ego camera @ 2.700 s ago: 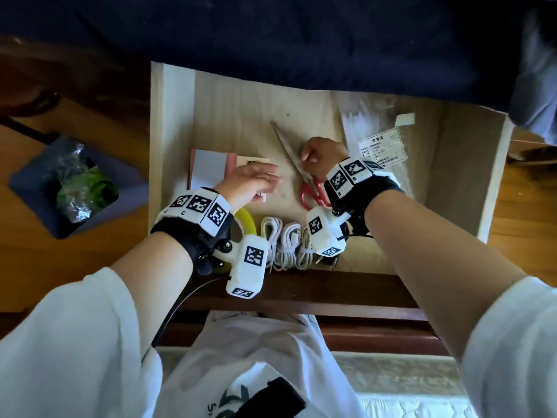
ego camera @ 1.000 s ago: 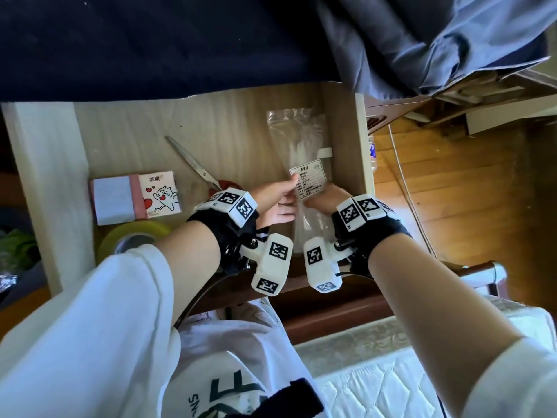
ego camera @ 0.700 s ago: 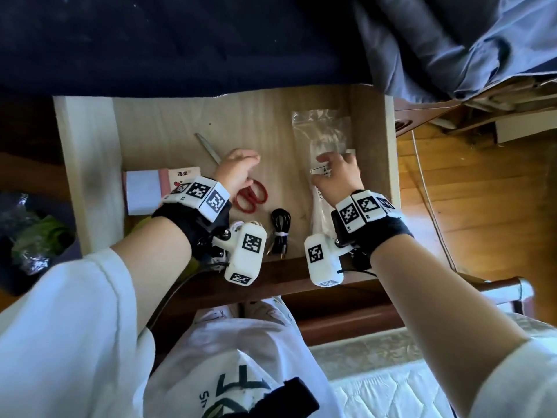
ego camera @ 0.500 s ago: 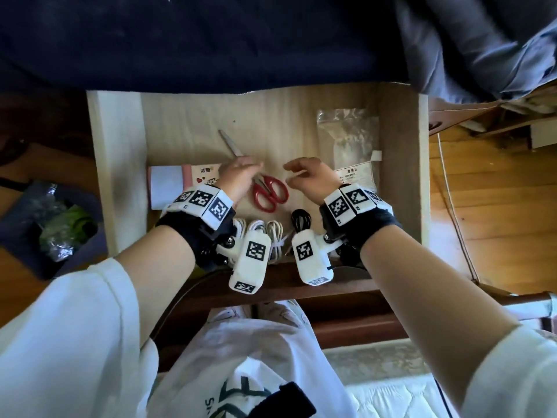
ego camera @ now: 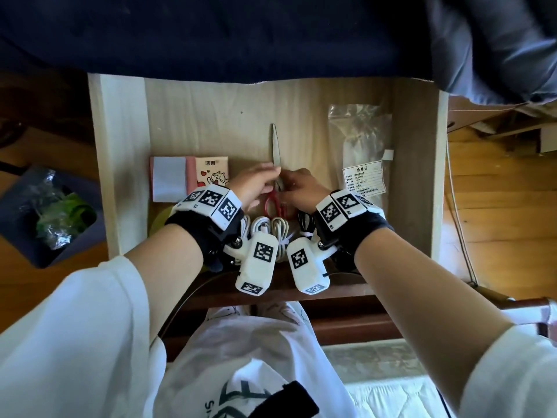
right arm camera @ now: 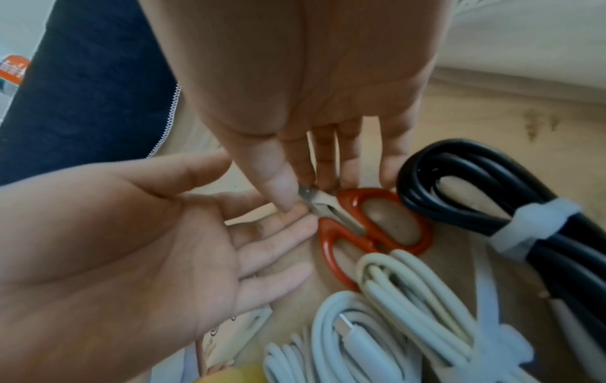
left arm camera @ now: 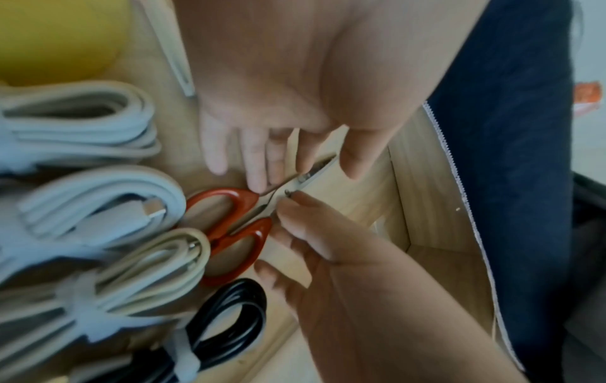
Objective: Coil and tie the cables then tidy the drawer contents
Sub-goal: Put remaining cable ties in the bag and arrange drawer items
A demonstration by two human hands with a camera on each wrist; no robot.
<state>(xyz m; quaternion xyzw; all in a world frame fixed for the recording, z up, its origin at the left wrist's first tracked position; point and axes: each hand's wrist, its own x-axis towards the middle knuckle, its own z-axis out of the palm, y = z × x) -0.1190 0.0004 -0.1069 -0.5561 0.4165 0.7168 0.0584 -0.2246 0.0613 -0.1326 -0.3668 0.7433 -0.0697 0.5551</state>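
Observation:
Red-handled scissors (ego camera: 275,164) lie mid-drawer, blades pointing to the back. My left hand (ego camera: 265,176) touches their left side with straight fingers (left arm camera: 255,165). My right hand (ego camera: 289,182) pinches the metal shank near the pivot between thumb and fingers (right arm camera: 282,191). Just in front of the red handles (right arm camera: 331,248) lie several tied white cable coils (ego camera: 271,230) and a tied black coil (left arm camera: 229,318), partly hidden by my wrists.
A tissue pack (ego camera: 187,179) lies left of the scissors, with a yellow tape roll (ego camera: 158,217) before it. A clear bag of zip ties (ego camera: 361,146) lies along the drawer's right wall (ego camera: 416,164). Dark fabric overhangs the back. A bin (ego camera: 51,218) stands on the left.
The scissors have turned from slanting left to pointing straight back. Both hands came together on them; earlier my right hand was at the zip tie bag.

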